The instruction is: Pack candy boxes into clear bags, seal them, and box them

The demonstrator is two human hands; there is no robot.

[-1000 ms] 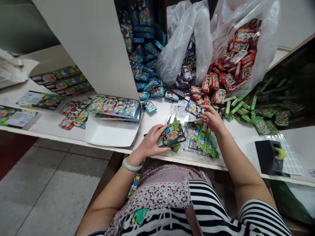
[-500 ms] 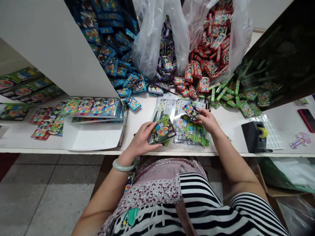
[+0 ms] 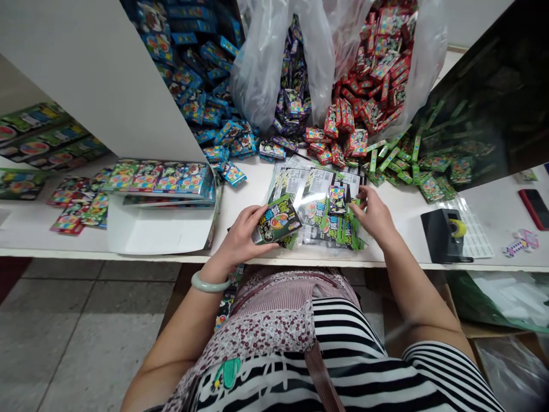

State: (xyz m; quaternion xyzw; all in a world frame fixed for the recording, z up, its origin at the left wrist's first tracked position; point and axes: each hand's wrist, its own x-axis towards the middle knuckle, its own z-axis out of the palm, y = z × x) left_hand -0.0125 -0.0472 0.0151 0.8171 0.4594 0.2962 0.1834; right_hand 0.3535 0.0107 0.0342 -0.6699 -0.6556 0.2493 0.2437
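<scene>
My left hand point(image 3: 245, 236) is closed on a black and green printed packet point(image 3: 281, 222), with thumb below and fingers above its left end. Beneath and right of it, flat printed plastic bags point(image 3: 319, 229) in black and green overlap on the table. A small purple packet point(image 3: 337, 199) lies on top of these bags. Just right of that packet is my right hand point(image 3: 374, 216), its fingers apart and curved over the bags' right edge. I see nothing held in it; whether its fingertips touch the bags I cannot tell.
Small blue packets point(image 3: 231, 137), purple ones point(image 3: 295, 106), red ones point(image 3: 355, 143) and green ones point(image 3: 433, 163) heap along the back, some in plastic bags. A white carton point(image 3: 160, 232) with packets stands left. Rightward are a tape dispenser point(image 3: 444, 236) and a phone point(image 3: 535, 207).
My right hand has let go of the small purple packet and drawn slightly right. The packet now rests on the printed bags. My left hand still holds the black and green packet.
</scene>
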